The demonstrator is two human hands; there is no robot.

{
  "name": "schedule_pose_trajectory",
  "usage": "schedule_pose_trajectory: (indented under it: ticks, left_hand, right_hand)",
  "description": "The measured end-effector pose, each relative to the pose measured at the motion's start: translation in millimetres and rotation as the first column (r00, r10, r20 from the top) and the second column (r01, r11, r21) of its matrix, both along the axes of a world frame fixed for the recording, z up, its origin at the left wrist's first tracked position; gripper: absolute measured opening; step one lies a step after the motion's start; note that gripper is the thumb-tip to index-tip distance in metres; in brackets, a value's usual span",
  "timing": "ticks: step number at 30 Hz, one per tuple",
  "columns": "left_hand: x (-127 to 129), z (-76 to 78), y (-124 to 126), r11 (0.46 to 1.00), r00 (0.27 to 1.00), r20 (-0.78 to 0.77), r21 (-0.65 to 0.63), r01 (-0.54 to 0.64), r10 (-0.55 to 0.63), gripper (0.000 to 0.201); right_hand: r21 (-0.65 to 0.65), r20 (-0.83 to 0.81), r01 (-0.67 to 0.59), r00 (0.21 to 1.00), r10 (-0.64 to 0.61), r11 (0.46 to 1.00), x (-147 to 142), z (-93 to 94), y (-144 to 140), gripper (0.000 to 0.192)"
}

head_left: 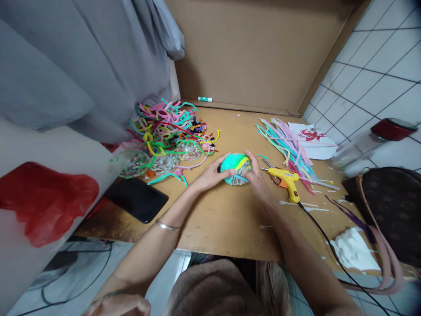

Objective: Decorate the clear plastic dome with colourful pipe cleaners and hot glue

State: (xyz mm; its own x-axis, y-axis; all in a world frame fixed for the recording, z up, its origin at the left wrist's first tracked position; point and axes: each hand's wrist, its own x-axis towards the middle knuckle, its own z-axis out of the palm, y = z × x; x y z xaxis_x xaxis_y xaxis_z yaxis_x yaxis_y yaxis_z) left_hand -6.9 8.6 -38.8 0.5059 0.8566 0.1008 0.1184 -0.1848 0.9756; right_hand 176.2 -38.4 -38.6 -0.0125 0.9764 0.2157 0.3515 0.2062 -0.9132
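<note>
On the brown worktop (230,219), both hands cup a turquoise ball (235,168) at its centre; left hand (210,175) steadies it, fingers curled round; right hand (258,177) presses its side, likely bedding strips; glue gun (285,179) just right.

Head view: worn on the person's head, above the near edge of the brown wooden table (226,228).
Facing: forward and steeply down, toward the cardboard back wall (250,52).
Nearness: close, at arm's reach.
Shared views: only one view.
</note>
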Motion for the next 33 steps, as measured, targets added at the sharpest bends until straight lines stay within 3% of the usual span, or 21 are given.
schedule_pose_trajectory:
  ticks: [5,8,10,14,18,20,23,28,33]
  left_hand:
    - [-1,-2.8,1,0.994,0.998,-0.023,0.086,-0.06,0.062,0.076]
    - [-2,-4.2,3,0.99,0.995,0.009,0.099,-0.102,0.102,0.073]
    - [-4,-4.4,5,0.992,0.994,0.04,0.072,-0.103,0.1,0.069]
    - [-10,-2.7,9,0.998,0.994,0.101,0.027,-0.053,0.05,0.066]
    - [-25,-1.7,16,0.993,0.987,0.148,-0.091,0.078,-0.064,0.063]
    - [-32,-3.6,20,0.982,0.979,0.179,-0.144,0.122,-0.096,0.063]
    - [-37,-8.9,25,0.981,0.978,0.197,-0.161,0.106,-0.073,0.064]
    - [-26,-14.3,22,0.99,0.975,0.22,-0.135,0.048,-0.017,0.058]
    - [-23,-10.0,16,0.997,0.989,0.15,-0.077,0.011,0.001,0.059]
  right_hand:
    - [0.069,0.054,0.045,0.997,-0.049,0.997,-5,-0.3,-3,0.066]
    - [0.091,0.034,0.039,0.998,-0.043,0.995,-2,-4.0,0,0.082]
    - [0.06,-0.066,0.038,0.997,-0.034,0.997,4,-7.1,4,0.095]
    - [-0.081,-0.238,0.055,0.969,-0.073,0.995,16,-7.2,9,0.092]
    - [-0.19,-0.238,-0.137,0.967,0.09,0.972,14,-1.5,5,0.079]
    - [-0.168,-0.225,-0.171,0.966,0.131,0.971,10,-1.2,3,0.078]
    - [-0.101,-0.212,-0.11,0.973,0.087,0.989,6,-4.0,1,0.086]
    - [-0.023,-0.202,-0.062,0.978,0.056,0.998,10,-5.0,4,0.084]
    - [0.011,-0.139,-0.045,0.989,0.046,0.999,13,-6.0,6,0.077]
